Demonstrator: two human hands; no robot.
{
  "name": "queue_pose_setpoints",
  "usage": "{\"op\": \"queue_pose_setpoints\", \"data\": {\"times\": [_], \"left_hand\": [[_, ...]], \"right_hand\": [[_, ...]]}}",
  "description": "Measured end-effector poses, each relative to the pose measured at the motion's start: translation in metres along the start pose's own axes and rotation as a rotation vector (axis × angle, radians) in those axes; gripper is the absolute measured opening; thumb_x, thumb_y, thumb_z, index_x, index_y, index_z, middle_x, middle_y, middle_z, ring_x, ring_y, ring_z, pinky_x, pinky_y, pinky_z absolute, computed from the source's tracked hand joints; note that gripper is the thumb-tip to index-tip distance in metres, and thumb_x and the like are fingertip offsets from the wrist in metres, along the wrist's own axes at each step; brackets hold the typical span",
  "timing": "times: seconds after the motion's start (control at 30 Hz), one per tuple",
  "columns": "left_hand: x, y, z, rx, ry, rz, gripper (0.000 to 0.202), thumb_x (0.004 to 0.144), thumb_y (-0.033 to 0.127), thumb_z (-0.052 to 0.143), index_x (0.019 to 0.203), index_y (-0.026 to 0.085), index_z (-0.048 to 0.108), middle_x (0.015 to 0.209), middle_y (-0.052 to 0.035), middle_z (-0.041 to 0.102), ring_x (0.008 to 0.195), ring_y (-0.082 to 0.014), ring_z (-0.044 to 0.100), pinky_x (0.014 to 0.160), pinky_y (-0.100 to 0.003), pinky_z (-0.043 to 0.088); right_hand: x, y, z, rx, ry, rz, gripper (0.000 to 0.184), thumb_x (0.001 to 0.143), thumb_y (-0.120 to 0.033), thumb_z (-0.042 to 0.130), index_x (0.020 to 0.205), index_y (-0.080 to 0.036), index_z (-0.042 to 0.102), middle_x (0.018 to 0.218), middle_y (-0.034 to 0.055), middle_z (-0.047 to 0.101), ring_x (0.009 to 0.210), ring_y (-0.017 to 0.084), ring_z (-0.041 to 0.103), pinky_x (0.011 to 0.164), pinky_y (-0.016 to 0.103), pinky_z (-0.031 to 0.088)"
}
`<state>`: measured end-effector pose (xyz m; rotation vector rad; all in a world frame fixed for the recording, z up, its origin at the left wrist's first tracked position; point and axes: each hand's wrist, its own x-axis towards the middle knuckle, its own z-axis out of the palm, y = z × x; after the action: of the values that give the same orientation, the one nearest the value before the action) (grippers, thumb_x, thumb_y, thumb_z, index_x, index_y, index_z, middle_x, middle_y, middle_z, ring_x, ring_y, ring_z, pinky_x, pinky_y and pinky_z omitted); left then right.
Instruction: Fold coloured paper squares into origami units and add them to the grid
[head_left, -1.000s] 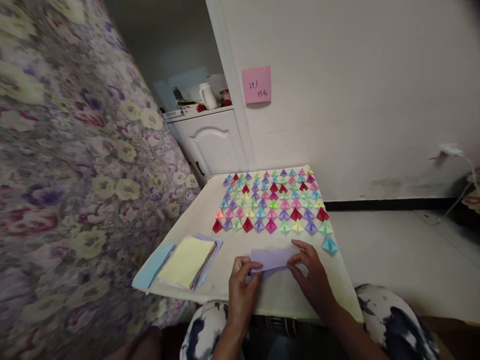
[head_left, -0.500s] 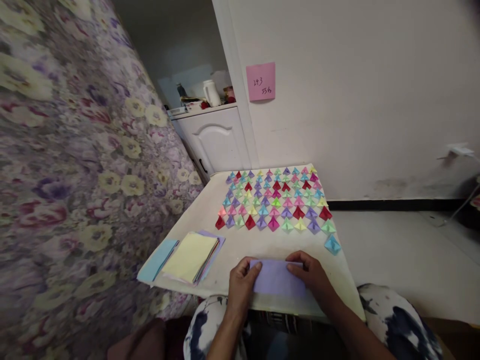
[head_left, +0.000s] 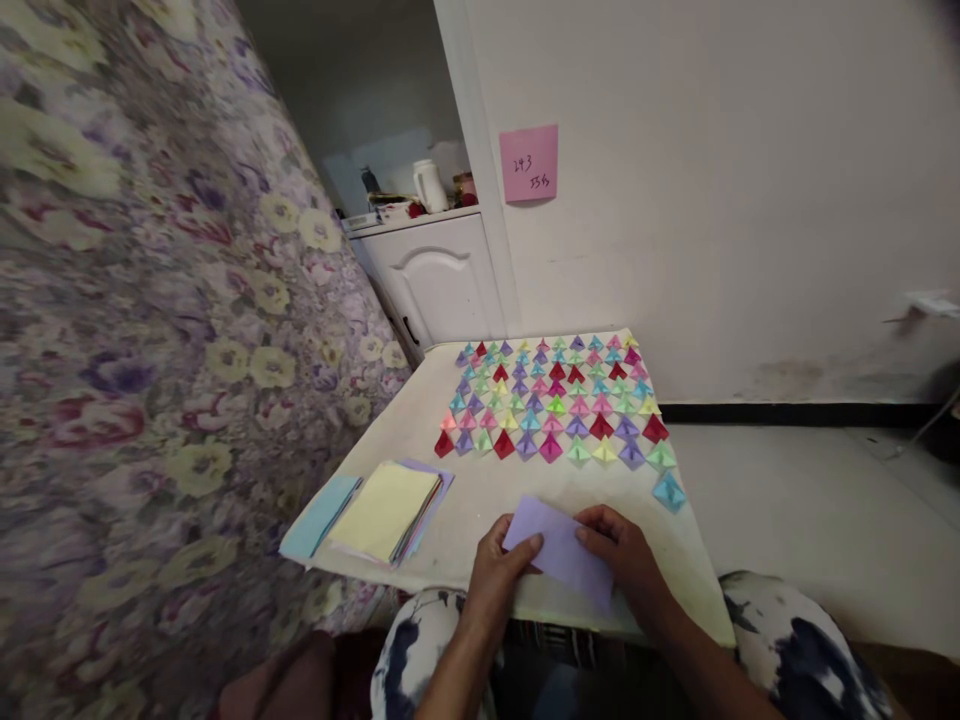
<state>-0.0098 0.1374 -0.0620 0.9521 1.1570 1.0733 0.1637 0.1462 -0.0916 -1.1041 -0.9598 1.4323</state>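
A purple sheet of paper [head_left: 564, 548], folded to an oblong, is held tilted above the near edge of the table between both hands. My left hand [head_left: 501, 562] pinches its left end, thumb on top. With thumb and fingers, my right hand [head_left: 616, 545] grips the upper right part. Beyond the hands lie rows of small folded paper pieces [head_left: 551, 446] in red, purple, green, pink, yellow and blue. One blue folded piece [head_left: 669, 492] sits apart at the right edge, nearest my right hand.
A stack of coloured paper with yellow on top [head_left: 386, 510] lies at the table's left, beside blue sheets [head_left: 319, 518]. The cream-covered table [head_left: 397, 420] meets the wall, where a pink note [head_left: 529, 163] hangs. A floral curtain [head_left: 187, 350] borders the left side; a white cabinet [head_left: 442, 285] stands behind.
The purple paper has turned clockwise, its left end rising and its right end dipping. My left hand has shifted slightly right and its thumb lies further over the paper.
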Motion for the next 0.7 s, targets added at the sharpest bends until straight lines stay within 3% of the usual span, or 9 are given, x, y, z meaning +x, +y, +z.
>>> {"op": "queue_pose_setpoints", "data": {"times": [0.13,0.23,0.43,0.6,0.7], "left_hand": [[0.004,-0.004,-0.004,-0.033,0.025,0.042,0.023,0.069,0.030,0.068,0.083,0.017,0.055,0.066,0.0014,0.063,0.055,-0.0124,0.056,0.053,-0.022,0.043],[0.006,-0.006,-0.007,0.016,0.045,0.092,0.021,0.069,0.029,0.068,0.080,0.017,0.055,0.062,0.0024,0.061,0.053,-0.0111,0.054,0.052,-0.020,0.041],[0.006,-0.008,0.000,0.023,-0.124,0.051,0.026,0.066,0.028,0.071,0.086,0.016,0.058,0.066,0.0019,0.062,0.054,-0.0106,0.054,0.052,-0.020,0.041],[0.005,0.000,0.002,-0.046,-0.050,0.095,0.035,0.069,0.026,0.069,0.100,0.019,0.056,0.067,0.0028,0.061,0.057,-0.0111,0.055,0.055,-0.021,0.042],[0.003,-0.002,0.007,-0.051,-0.161,0.033,0.031,0.068,0.027,0.070,0.095,0.015,0.060,0.077,-0.0024,0.065,0.065,-0.0133,0.058,0.060,-0.023,0.044]], "right_hand": [[0.002,0.005,-0.003,-0.008,-0.026,-0.022,0.018,0.065,-0.030,0.069,0.074,-0.017,0.061,0.066,-0.0012,0.061,0.060,0.014,0.054,0.054,0.023,0.040],[0.003,0.007,-0.005,-0.022,-0.142,-0.012,0.019,0.063,-0.029,0.070,0.075,-0.016,0.062,0.064,-0.0012,0.062,0.058,0.014,0.055,0.054,0.023,0.040],[0.002,0.010,-0.006,0.021,-0.341,0.070,0.020,0.061,-0.028,0.071,0.074,-0.015,0.062,0.066,-0.0007,0.065,0.058,0.014,0.057,0.054,0.023,0.040],[0.003,0.010,-0.003,0.053,-0.294,0.076,0.022,0.063,-0.033,0.069,0.075,-0.016,0.060,0.066,-0.0012,0.065,0.056,0.014,0.056,0.054,0.024,0.041],[0.002,0.011,0.002,0.067,-0.221,0.060,0.024,0.064,-0.034,0.068,0.078,-0.016,0.060,0.067,-0.0006,0.065,0.060,0.016,0.058,0.057,0.026,0.044]]}}
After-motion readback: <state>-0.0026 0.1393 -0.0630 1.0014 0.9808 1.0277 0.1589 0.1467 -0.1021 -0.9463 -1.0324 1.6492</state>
